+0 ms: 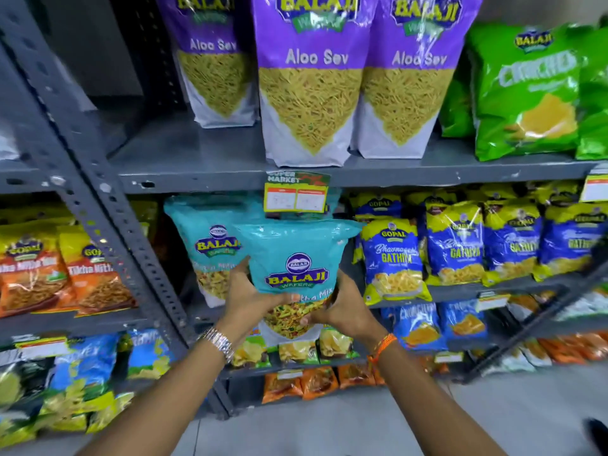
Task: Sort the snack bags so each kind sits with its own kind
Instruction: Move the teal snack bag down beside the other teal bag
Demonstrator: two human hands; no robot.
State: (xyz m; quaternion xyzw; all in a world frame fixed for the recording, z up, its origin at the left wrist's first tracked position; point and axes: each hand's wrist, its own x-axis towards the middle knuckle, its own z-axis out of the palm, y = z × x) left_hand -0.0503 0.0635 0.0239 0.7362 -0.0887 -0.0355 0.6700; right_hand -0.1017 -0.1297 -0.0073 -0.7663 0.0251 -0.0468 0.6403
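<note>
Both hands grip one teal Balaji Mix bag [297,274] in front of the middle shelf [460,291]. The left hand [250,297] has its fingers [289,297] curled round the bag's left edge and across its clear window, pressed against the film; the right hand [342,311] clamps the opposite edge, fingertips wrapped onto the front. Just behind the left fingers stands a second teal Balaji Mix bag [210,245], upright on the shelf — the held bag overlaps it, so it looks close to joining its own kind, though not yet set down.

Above the fingers, three purple Aloo Sev bags [312,80] stand together, with green Crunchex bags [526,93] beside them. To the right of the right fingers the blue Gopal Gathiya bags [454,245] form a row. Left of the left fingers sit orange Gopal Tikha Mitha bags [65,274]. These groups look sorted; the one bag in hand seems to be what remains here.

The word before "Mix" is partly covered by the left fingers. Lower shelves — small packets below the wrists — are too blurred to name, and a price tag [296,195] hides the shelf gap above the held bag.
</note>
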